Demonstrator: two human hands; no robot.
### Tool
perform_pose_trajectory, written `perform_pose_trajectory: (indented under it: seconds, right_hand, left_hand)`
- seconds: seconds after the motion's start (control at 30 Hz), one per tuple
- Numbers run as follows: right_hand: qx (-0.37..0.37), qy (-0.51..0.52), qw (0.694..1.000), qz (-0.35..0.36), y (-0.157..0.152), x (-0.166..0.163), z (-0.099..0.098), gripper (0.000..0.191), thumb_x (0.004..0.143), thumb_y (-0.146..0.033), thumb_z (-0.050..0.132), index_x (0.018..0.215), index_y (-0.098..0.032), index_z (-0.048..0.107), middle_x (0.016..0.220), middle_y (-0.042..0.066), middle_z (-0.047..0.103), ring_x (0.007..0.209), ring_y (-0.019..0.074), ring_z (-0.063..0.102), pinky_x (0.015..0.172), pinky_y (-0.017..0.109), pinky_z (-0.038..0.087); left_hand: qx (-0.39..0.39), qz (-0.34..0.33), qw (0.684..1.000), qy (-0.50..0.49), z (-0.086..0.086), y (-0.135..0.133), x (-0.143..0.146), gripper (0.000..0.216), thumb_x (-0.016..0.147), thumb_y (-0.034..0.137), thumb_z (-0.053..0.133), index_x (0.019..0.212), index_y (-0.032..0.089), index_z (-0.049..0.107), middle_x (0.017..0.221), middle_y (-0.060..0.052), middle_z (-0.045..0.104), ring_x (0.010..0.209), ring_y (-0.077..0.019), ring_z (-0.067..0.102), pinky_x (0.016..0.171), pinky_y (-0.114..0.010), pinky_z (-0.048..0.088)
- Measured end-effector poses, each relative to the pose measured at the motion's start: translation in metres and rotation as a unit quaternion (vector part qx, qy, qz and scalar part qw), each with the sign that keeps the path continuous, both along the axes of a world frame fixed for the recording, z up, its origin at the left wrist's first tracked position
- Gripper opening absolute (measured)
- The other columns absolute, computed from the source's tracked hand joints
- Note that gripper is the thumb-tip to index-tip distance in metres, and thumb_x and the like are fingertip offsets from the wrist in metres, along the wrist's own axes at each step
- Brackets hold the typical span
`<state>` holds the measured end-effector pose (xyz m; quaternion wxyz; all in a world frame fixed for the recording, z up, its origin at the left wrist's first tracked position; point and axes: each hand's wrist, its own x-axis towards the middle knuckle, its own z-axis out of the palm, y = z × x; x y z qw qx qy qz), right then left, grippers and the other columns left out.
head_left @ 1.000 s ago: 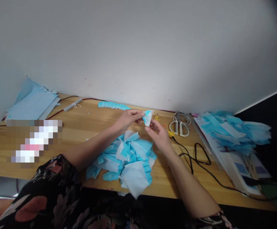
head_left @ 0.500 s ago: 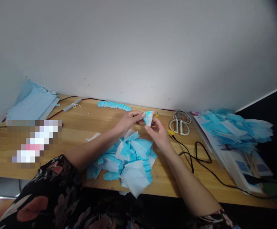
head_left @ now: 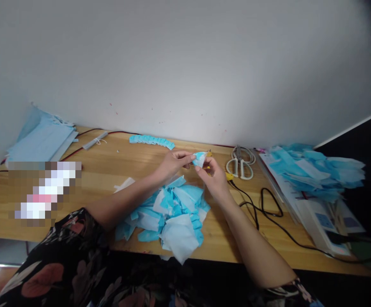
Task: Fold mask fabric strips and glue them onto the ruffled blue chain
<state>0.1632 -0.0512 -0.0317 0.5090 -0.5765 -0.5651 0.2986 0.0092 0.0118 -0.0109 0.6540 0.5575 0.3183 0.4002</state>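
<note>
Between my hands is a small folded piece of blue-and-white mask fabric (head_left: 199, 159), held above the table. My left hand (head_left: 175, 164) pinches its left side between thumb and fingers. My right hand (head_left: 213, 174) has its thumb and fingertips closed at the right edge of the piece. Below my wrists lies a loose heap of blue and white fabric pieces (head_left: 172, 209), partly covered by my left forearm. Behind my left hand, a row of small folded blue pieces (head_left: 151, 140) lies near the wall.
White-handled scissors (head_left: 239, 167) and a yellow-ended tool with a black cord (head_left: 255, 209) lie to the right. More blue fabric strips (head_left: 316, 168) are piled on papers there. A stack of pale blue sheets (head_left: 41, 138) and a blurred-out object (head_left: 44, 192) occupy the left.
The fabric piece has been folded lower and smaller between my fingers, its pointed top now down. Both hands stay in about the same place.
</note>
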Motion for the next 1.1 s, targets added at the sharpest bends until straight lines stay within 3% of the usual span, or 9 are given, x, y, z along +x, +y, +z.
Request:
perform_pose_trajectory:
  seconds: [0.43,0.73,1.1]
  right_hand:
    - [0.006,0.007,1.0,-0.004,0.001,0.006,-0.002,0.017,0.081,-0.038,0.062,0.079,-0.022,0.057,0.078,-0.001,0.059,0.07,0.015,0.055,0.071,0.03,0.045]
    - [0.005,0.041,0.999,-0.008,0.001,0.007,0.002,0.015,0.079,-0.036,0.062,0.073,-0.022,0.056,0.072,-0.002,0.057,0.067,0.015,0.051,0.066,0.028,0.042]
    - [-0.022,0.074,0.997,0.009,-0.001,0.005,0.008,0.017,0.078,-0.037,0.061,0.071,-0.022,0.058,0.069,-0.002,0.057,0.068,0.0153,0.052,0.068,0.028,0.043]
  left_hand:
    - [-0.026,-0.011,1.0,0.007,-0.007,0.001,0.002,0.038,0.064,0.045,0.078,0.084,0.013,0.075,0.071,-0.002,0.067,0.063,-0.0095,0.054,0.066,-0.024,0.042]
    - [-0.016,-0.06,0.998,0.025,-0.006,0.006,-0.002,0.038,0.066,0.044,0.077,0.088,0.013,0.075,0.078,-0.004,0.07,0.066,-0.0101,0.056,0.068,-0.024,0.044]
    - [0.007,-0.063,0.996,0.059,-0.004,0.006,-0.002,0.036,0.069,0.048,0.073,0.067,0.013,0.068,0.066,-0.003,0.066,0.061,-0.0102,0.055,0.064,-0.024,0.045]
